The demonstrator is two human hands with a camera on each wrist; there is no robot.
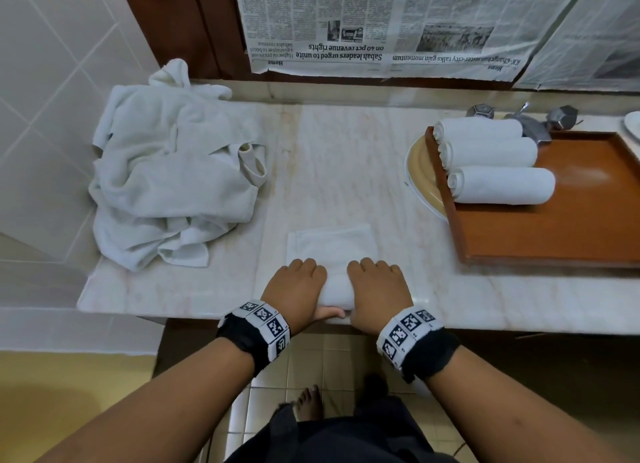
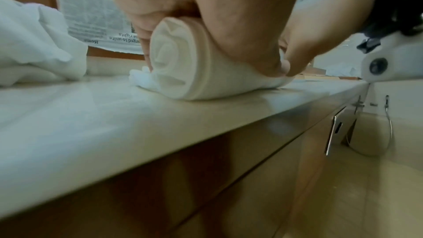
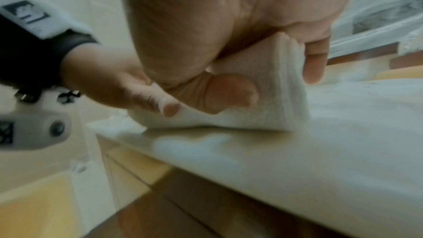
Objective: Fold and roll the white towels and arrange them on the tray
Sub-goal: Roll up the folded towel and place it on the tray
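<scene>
Both hands' grip on half-rolled towel (image 1: 335, 289); three rolled towels (image 1: 498, 165) on tray (image 1: 540, 234).

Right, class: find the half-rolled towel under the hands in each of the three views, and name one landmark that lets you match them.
Head: half-rolled towel low centre, between left hand and right hand.
Left wrist: upper centre, spiral end showing.
Right wrist: centre, under the thumb.
Shared landmark: the pale marble counter and its front edge.

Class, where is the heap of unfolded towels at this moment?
In the head view, the heap of unfolded towels lies far left on the counter, against the tiled wall.
</scene>
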